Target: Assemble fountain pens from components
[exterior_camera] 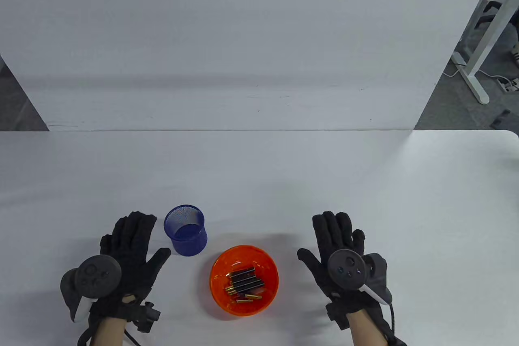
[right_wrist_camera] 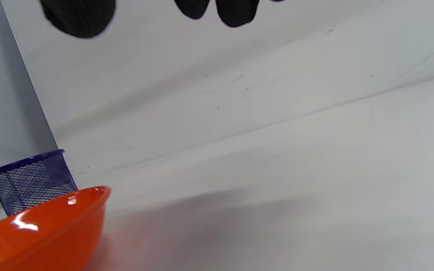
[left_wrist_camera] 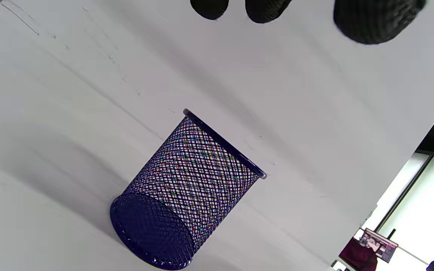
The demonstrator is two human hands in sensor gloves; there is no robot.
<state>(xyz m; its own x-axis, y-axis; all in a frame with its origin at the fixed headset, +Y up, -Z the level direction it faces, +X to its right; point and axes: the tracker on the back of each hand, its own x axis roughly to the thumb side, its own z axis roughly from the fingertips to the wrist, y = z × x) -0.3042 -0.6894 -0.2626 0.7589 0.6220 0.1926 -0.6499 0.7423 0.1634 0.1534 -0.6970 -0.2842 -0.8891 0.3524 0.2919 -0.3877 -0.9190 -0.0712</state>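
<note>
An orange bowl (exterior_camera: 219,265) sits near the table's front edge and holds several black and brass pen parts (exterior_camera: 243,283). A blue mesh pen cup (exterior_camera: 185,230) stands upright just behind and left of the bowl. My left hand (exterior_camera: 129,248) lies flat and open on the table, left of the cup, holding nothing. My right hand (exterior_camera: 336,240) lies flat and open, right of the bowl, holding nothing. In the left wrist view the cup (left_wrist_camera: 187,192) fills the middle and my fingertips (left_wrist_camera: 375,19) hang at the top. The right wrist view shows the bowl's rim (right_wrist_camera: 43,226) and the cup (right_wrist_camera: 28,177).
A white panel (exterior_camera: 243,37) stands along the back of the table. A desk leg (exterior_camera: 482,29) and cables on the floor show at the far right, beyond the table's rounded corner.
</note>
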